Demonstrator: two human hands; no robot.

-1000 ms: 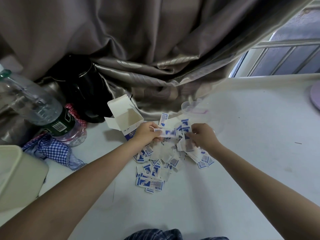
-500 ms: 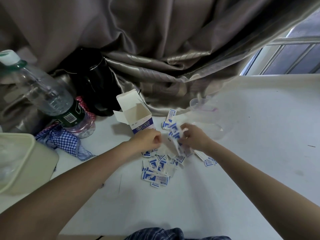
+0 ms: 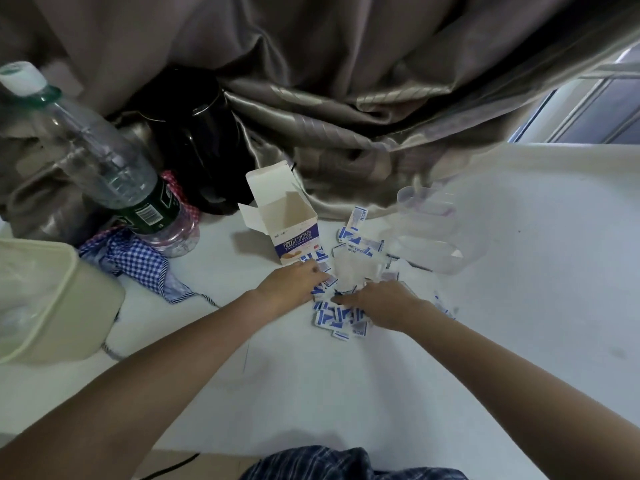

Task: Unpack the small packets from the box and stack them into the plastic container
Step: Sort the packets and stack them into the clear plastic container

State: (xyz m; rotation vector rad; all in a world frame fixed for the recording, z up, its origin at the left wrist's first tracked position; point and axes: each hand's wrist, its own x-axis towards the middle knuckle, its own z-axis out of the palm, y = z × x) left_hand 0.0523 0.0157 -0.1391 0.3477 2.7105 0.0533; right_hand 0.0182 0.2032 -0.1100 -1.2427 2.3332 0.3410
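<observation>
A loose heap of small packets [image 3: 337, 318], flat paper rectangles printed blue and white, lies on the white bench [image 3: 519, 306] just in front of the open cardboard box [image 3: 289, 223]; the left hand [image 3: 294, 282] and right hand [image 3: 381, 304] rest on the heap, fingers partly buried, so their grip cannot be told; right of the box stands the clear plastic container [image 3: 429, 230], smooth-walled; beyond the container the bench lies bare to the window side.
</observation>
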